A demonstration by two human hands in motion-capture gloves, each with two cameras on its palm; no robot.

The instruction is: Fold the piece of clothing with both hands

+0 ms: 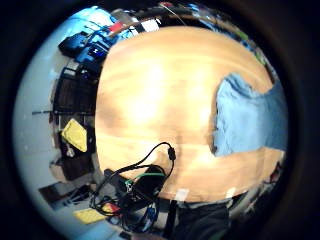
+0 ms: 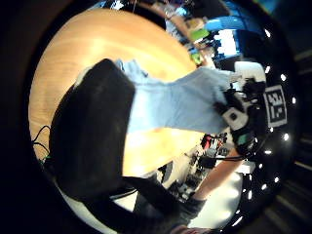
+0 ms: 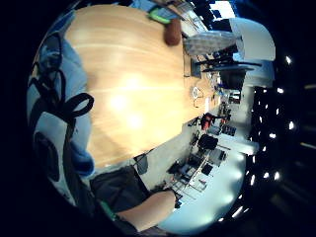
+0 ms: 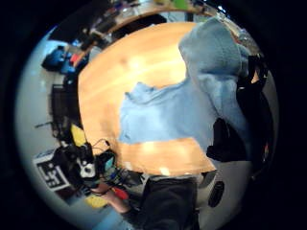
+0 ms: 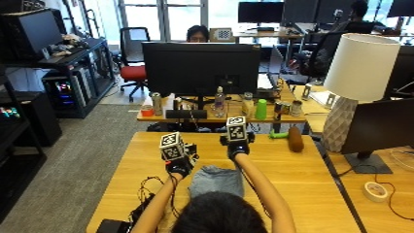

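Observation:
A light blue garment [image 5: 215, 182] lies bunched on the wooden table [image 5: 304, 184] between my forearms, its far edge lifted toward the hands. My left hand [image 5: 178, 167] is at its far left corner; the left thumb [image 2: 92, 126] curls over the cloth [image 2: 180, 102]. My right hand [image 5: 237, 149] is at the far right corner, above the table, and cloth [image 4: 211, 62] drapes over its fingers [image 4: 230, 139]. The garment stretches between both hands [image 2: 239, 117]. The rest of it rests on the table [image 1: 250, 120].
A brown cylinder [image 5: 295, 138] and a green item [image 5: 278, 135] lie at the table's far right. A white lamp [image 5: 359, 82] stands to the right. Black cables and a box [image 5: 139, 208] sit at the near left edge. A large monitor [image 5: 200, 65] stands behind the table.

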